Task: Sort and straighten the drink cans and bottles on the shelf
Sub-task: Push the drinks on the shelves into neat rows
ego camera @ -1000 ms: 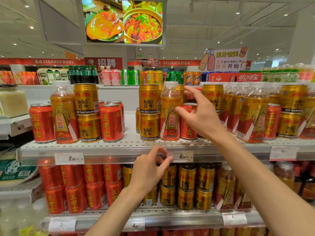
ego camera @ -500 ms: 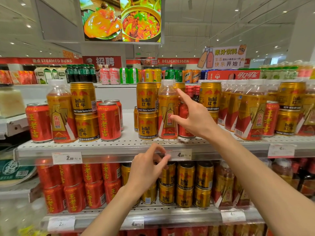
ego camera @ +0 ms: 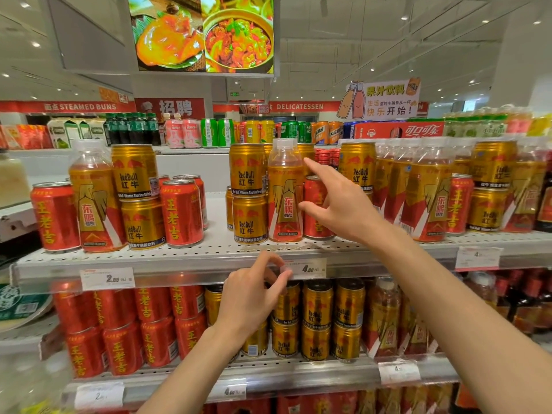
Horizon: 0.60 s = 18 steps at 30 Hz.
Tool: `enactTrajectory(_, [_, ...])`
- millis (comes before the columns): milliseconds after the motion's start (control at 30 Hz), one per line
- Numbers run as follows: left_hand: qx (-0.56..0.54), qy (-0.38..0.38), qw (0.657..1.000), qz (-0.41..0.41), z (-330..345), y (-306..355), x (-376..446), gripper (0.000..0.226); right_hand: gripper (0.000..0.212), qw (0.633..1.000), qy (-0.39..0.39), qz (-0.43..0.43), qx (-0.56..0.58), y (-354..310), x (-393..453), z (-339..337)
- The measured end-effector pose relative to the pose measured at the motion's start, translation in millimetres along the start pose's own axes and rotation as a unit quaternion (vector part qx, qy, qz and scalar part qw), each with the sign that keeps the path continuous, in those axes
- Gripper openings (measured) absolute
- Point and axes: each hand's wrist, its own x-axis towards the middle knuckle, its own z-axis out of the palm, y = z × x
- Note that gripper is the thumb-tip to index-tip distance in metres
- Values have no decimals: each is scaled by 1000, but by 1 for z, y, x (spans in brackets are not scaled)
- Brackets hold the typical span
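On the upper shelf point(ego camera: 179, 258) a red can point(ego camera: 316, 229) stands right of a gold-labelled bottle point(ego camera: 283, 198) and a two-high stack of gold Red Bull cans point(ego camera: 248, 174). My right hand point(ego camera: 343, 207) is at the red can with fingers spread, the thumb across its front and the index finger pointing up past its top. My left hand point(ego camera: 254, 294) hovers lower, thumb and forefinger pinched together at the shelf's front rail beside the 4.00 price tag point(ego camera: 310, 268). Whether it grips anything there is unclear.
Left on the same shelf stand a red can point(ego camera: 55, 216), a bottle point(ego camera: 95, 204), stacked gold cans point(ego camera: 136, 171) and more red cans point(ego camera: 180, 213), with a gap before the middle group. Bottles point(ego camera: 427, 198) and cans crowd the right. The lower shelf holds red cans point(ego camera: 119, 324), gold cans point(ego camera: 316, 318) and bottles point(ego camera: 385, 318).
My right hand has slid from gripping the red can's top down to its front, and its fingers have spread. The left hand stays at the rail.
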Motion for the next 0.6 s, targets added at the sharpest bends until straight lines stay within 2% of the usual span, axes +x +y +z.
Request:
enactTrajectory(167, [1, -6, 1000, 8, 7, 5, 3, 23, 58, 999, 35, -6, -41, 27, -24, -17])
enactTrajectory(400, [-46, -16, 999, -14, 7, 5, 3, 23, 78, 998, 0, -5, -63, 34, -28, -7])
enactTrajectory(600, [-41, -19, 999, -15, 5, 4, 2, 24, 79, 1000, 7, 5, -18, 41, -22, 0])
